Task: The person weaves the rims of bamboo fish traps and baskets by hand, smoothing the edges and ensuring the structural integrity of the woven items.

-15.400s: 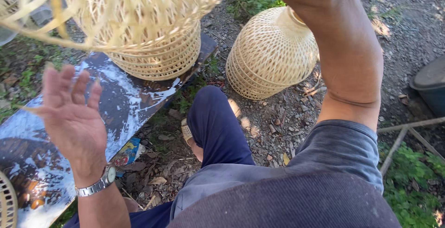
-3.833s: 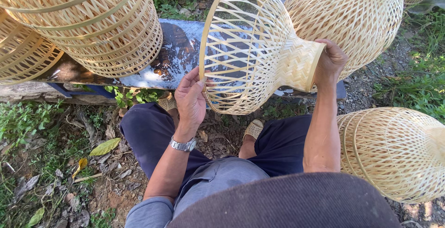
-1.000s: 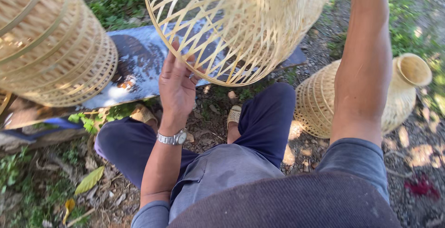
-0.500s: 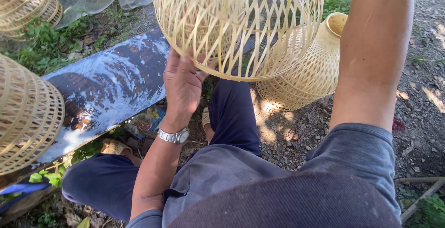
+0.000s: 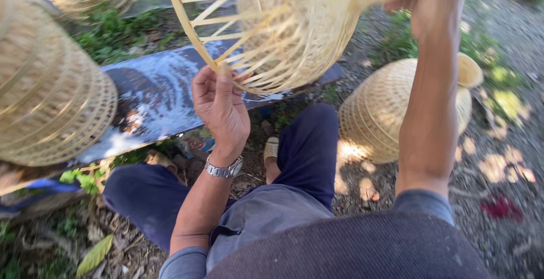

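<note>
A raised woven basket [image 5: 283,29] is being turned and checked. The right hand [image 5: 436,7] is clamped on its narrow neck; the left hand [image 5: 221,106] pinches its open rim. Next calls for steady turning.

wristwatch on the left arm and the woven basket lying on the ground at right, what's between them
In the head view, between the wristwatch and the grounded basket lies the person's bent knee in dark blue trousers, with a sandalled foot beside it.
</note>
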